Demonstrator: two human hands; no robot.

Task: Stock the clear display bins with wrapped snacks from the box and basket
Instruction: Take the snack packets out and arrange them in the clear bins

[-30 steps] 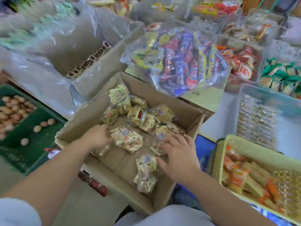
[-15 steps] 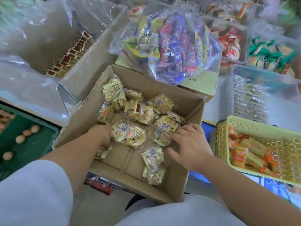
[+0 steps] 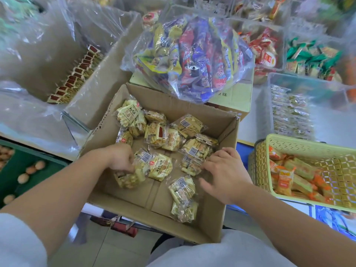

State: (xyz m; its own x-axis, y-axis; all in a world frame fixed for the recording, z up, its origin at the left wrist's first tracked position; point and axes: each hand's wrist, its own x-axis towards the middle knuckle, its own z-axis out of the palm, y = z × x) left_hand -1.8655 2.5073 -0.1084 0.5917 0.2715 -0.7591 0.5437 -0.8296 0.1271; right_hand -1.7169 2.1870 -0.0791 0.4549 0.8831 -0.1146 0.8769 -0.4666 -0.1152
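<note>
I've got both hands inside the cardboard box. The left hand is by the box's left wall, fingers curled down and gripping a pale yellow snack packet. The right hand is near the right wall, fingers spread and relaxed, tips touching another packet. Loose wrapped snacks fill the box's far end. The green basket sits right of the box, with a clear bin beyond it.
</note>
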